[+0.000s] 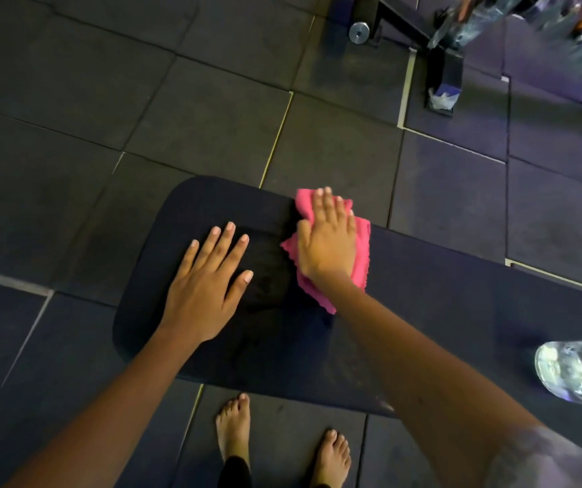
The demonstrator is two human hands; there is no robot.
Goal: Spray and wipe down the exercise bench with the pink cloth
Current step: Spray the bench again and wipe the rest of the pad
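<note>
Dark rubber floor tiles [184, 110] spread wide and bare beyond the far and left edges of the exercise bench [423, 311], whose rounded black pad runs off to the right. A clear bottle [578, 371] lies on the pad near the right frame edge, well apart from both hands. The left hand [208, 280] rests flat on the pad's rounded end, fingers spread. The right hand [328, 241] presses flat, fingers extended, on the pink cloth [361, 255] at the pad's far edge. Two bare feet [233, 427] stand just beside the near edge.
</note>
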